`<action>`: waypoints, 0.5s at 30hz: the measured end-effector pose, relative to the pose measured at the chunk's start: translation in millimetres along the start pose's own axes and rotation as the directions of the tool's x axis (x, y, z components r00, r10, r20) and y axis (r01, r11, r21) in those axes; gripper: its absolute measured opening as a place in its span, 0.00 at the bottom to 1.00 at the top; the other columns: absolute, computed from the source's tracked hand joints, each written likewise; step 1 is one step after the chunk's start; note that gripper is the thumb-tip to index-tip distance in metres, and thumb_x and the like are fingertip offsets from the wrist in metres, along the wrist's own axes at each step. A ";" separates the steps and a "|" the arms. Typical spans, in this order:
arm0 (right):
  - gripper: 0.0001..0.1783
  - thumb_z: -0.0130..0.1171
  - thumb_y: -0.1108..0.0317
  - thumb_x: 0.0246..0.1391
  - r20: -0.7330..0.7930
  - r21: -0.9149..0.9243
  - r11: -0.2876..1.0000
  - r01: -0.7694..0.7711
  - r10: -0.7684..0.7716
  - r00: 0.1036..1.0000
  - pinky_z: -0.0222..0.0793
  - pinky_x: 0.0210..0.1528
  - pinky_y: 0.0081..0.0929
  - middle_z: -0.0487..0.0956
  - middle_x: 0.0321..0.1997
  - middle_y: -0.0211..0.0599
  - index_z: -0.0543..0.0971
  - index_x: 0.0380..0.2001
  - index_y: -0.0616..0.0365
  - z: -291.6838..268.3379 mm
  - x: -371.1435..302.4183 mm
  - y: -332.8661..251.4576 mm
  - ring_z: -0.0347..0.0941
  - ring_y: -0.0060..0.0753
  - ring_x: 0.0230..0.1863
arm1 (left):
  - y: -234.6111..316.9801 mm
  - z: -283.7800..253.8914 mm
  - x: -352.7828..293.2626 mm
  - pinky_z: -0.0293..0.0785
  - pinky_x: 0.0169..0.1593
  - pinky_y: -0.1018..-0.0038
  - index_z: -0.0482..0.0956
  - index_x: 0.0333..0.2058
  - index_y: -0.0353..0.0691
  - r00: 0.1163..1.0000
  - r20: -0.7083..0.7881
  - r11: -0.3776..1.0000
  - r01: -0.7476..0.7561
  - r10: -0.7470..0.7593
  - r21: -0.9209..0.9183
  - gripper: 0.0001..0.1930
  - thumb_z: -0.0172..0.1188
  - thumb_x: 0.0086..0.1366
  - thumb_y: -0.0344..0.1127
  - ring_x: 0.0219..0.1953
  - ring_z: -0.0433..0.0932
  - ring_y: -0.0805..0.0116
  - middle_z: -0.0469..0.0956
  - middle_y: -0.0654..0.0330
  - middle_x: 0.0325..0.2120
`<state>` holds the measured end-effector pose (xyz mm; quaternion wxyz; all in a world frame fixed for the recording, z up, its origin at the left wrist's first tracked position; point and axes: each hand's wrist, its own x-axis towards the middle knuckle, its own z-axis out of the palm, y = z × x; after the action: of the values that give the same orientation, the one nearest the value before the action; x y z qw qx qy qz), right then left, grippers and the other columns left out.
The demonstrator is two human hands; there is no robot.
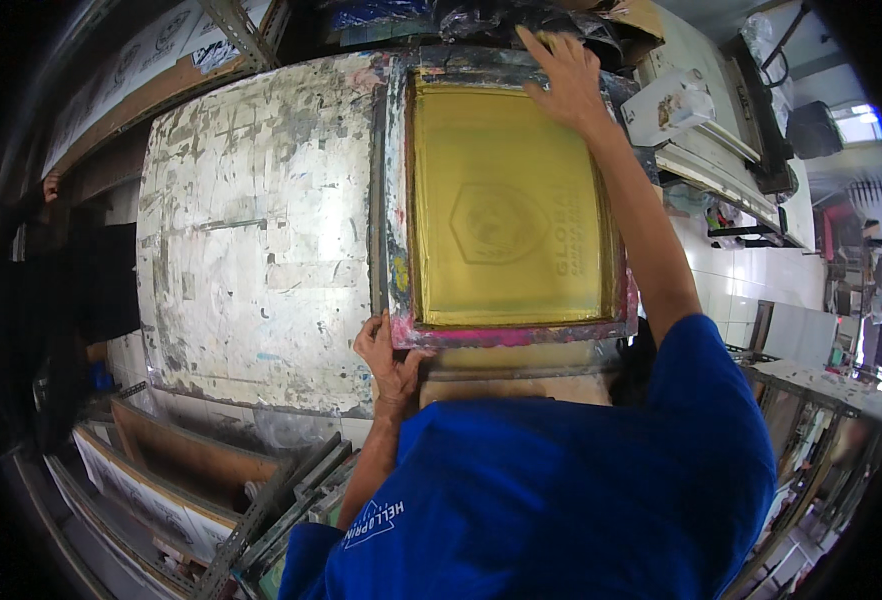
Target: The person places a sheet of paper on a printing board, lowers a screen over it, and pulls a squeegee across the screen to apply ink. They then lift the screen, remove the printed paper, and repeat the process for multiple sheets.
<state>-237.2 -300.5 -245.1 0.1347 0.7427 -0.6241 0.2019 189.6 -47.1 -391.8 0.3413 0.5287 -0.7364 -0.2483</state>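
Observation:
A screen printing frame [517, 337] with a yellow-green mesh [501, 130] lies on the work table. A faint shield-shaped emblem and lettering show in the mesh. Its rim is stained with pink, grey and dark ink. My left hand [389, 362] grips the frame's near left corner, thumb and fingers closed around it. At the far right side, my right hand [569, 85] spans the far rim, its thumb on the near side and its forefinger stretched beyond. Part of its fingers' undersides is hidden.
Left of the frame stretches a white, ink-stained board [261, 230]. Wooden-edged panels stand in a metal rack [201, 440] at the lower left. A white plastic container [673, 105] sits beyond my right arm. Another person in dark clothes [56, 300] stands at the far left.

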 end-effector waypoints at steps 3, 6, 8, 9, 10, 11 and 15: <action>0.43 0.64 0.59 0.50 0.175 0.142 0.989 -0.039 0.014 0.985 0.54 0.66 0.52 0.69 0.64 0.47 0.64 0.71 0.45 -74.0 -56.4 -42.1 0.59 0.54 0.67 | 2.9 1.4 -1.5 0.55 0.62 0.54 0.69 0.62 0.29 0.999 -0.032 1.000 0.029 -0.030 -0.011 0.50 0.75 0.48 0.59 0.56 0.63 0.48 0.68 0.45 0.52; 0.43 0.63 0.50 0.53 0.252 0.252 0.967 0.051 -0.116 0.961 0.57 0.66 0.52 0.69 0.64 0.53 0.65 0.70 0.49 -118.8 -126.7 -70.4 0.60 0.60 0.67 | 8.0 0.0 3.6 0.56 0.62 0.56 0.69 0.63 0.29 0.997 -0.075 0.997 0.006 -0.012 -0.079 0.50 0.77 0.48 0.57 0.56 0.62 0.50 0.67 0.46 0.51; 0.45 0.65 0.46 0.52 0.369 0.344 0.939 -0.013 -0.123 0.921 0.57 0.66 0.52 0.68 0.64 0.55 0.65 0.70 0.49 -160.4 -153.6 -104.7 0.59 0.61 0.68 | 17.0 -5.0 9.1 0.56 0.61 0.57 0.70 0.62 0.29 0.991 -0.136 0.989 -0.021 0.001 -0.148 0.49 0.77 0.47 0.55 0.56 0.61 0.51 0.67 0.46 0.51; 0.45 0.66 0.45 0.52 0.403 0.389 0.920 -0.042 -0.129 0.906 0.57 0.67 0.52 0.68 0.65 0.54 0.65 0.71 0.48 -173.4 -164.7 -116.2 0.59 0.60 0.68 | 27.0 -7.6 15.7 0.57 0.61 0.57 0.70 0.62 0.29 0.984 -0.180 0.982 -0.044 0.010 -0.185 0.49 0.77 0.48 0.54 0.56 0.61 0.51 0.67 0.46 0.51; 0.45 0.67 0.47 0.51 0.437 0.372 0.926 -0.067 -0.110 0.893 0.57 0.67 0.52 0.67 0.65 0.54 0.65 0.71 0.47 -184.2 -174.2 -127.8 0.59 0.59 0.68 | 35.6 -11.0 22.6 0.57 0.61 0.57 0.70 0.62 0.29 0.975 -0.222 0.973 -0.069 0.018 -0.222 0.48 0.77 0.48 0.53 0.56 0.61 0.51 0.67 0.46 0.51; 0.45 0.67 0.48 0.51 0.474 0.351 0.931 -0.095 -0.090 0.876 0.57 0.66 0.52 0.67 0.65 0.53 0.65 0.70 0.47 -194.5 -180.7 -139.7 0.59 0.58 0.68 | 42.0 -15.4 29.1 0.57 0.61 0.57 0.71 0.62 0.29 0.969 -0.241 0.973 -0.100 0.048 -0.208 0.48 0.77 0.48 0.52 0.55 0.61 0.51 0.67 0.47 0.51; 0.45 0.70 0.54 0.48 0.444 0.214 0.973 -0.090 -0.015 0.896 0.57 0.65 0.52 0.66 0.66 0.49 0.67 0.69 0.45 -225.5 -182.6 -163.0 0.60 0.54 0.67 | 74.1 -36.5 59.5 0.59 0.59 0.58 0.73 0.60 0.29 0.937 -0.330 0.972 -0.172 0.113 -0.158 0.43 0.78 0.48 0.48 0.53 0.63 0.52 0.69 0.48 0.47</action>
<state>-132.5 -9.1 -123.2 -0.1012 0.7673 -0.6252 0.1008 160.0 -80.1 -300.1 0.5203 0.4730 -0.6820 -0.2012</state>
